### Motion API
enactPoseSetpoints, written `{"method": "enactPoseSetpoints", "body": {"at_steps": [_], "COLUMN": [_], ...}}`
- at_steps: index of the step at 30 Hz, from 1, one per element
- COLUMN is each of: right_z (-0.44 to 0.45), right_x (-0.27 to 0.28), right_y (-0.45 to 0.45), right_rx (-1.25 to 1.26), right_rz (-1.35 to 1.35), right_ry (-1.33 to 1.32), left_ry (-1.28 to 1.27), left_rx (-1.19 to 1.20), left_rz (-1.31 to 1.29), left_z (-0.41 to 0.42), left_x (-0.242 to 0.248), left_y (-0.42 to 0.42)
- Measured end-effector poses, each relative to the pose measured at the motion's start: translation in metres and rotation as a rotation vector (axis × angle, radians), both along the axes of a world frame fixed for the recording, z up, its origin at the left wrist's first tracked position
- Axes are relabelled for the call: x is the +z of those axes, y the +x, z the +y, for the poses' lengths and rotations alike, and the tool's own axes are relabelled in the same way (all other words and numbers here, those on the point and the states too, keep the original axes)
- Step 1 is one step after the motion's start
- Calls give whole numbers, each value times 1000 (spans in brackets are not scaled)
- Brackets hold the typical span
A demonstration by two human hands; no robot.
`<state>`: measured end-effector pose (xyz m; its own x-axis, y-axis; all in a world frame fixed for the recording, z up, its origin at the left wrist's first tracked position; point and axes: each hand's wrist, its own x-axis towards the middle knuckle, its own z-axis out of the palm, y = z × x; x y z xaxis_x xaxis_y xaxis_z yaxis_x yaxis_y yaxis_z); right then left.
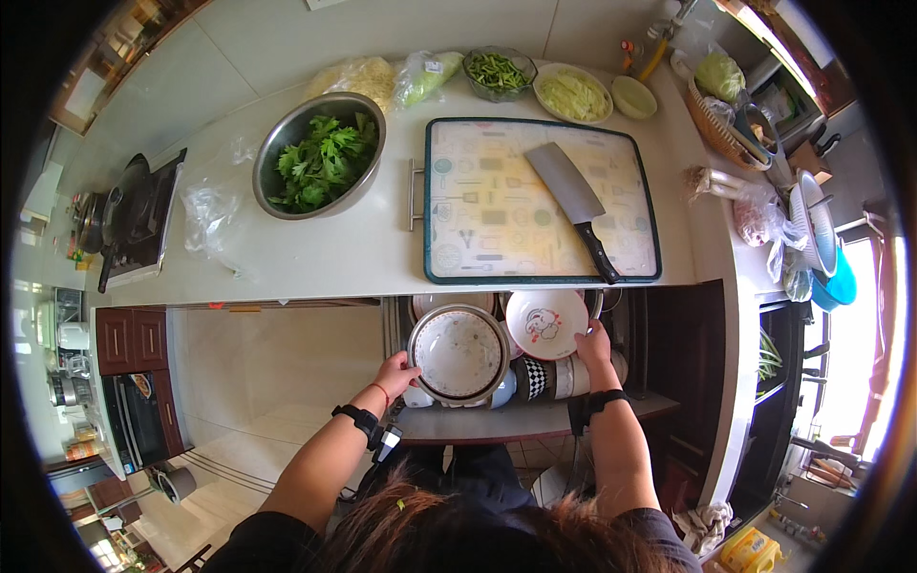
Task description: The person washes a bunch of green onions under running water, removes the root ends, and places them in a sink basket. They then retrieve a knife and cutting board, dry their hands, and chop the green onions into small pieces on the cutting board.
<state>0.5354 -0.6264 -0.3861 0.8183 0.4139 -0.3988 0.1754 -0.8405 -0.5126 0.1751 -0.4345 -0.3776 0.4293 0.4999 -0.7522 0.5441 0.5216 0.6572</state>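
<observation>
Below the counter edge a drawer stands pulled out, filled with dishes. My left hand [398,375] grips the rim of a stack of round bowls, a patterned white bowl [458,354] inside a metal one. On the right, my right hand [596,347] holds the edge of a white plate [546,324] with a red cartoon print; it is tilted over the other dishes. A checkered bowl [535,378] and a light-coloured bowl [566,377] lie near the drawer front [466,425]. Whether either held piece still rests on dishes below, I cannot tell.
On the counter a cutting board [487,208] bears a cleaver [573,193]. Left of it stands a metal bowl [269,183] of leafy greens. Behind are a glass bowl [499,89] of cut green vegetables and a dish of sliced cabbage [573,97]. A stove [154,229] is far left.
</observation>
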Motion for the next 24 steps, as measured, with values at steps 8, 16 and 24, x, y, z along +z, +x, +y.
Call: {"method": "enactPoseSetpoints", "body": {"at_steps": [8,16,24], "right_z": [23,23,29], "right_x": [-40,-64,-17], "right_y": [1,7,-16], "right_rx": [-196,-142,-92], "right_rz": [-47,-39,-338], "right_ry": [-5,-31,-78], "left_ry": [-27,-35,-14], "left_rx": [-55,-56,-86], "left_rz": [32,-10,-20], "left_z": [-2,-2,-3], "left_x": [6,4,20], "left_y": [7,8,14]}}
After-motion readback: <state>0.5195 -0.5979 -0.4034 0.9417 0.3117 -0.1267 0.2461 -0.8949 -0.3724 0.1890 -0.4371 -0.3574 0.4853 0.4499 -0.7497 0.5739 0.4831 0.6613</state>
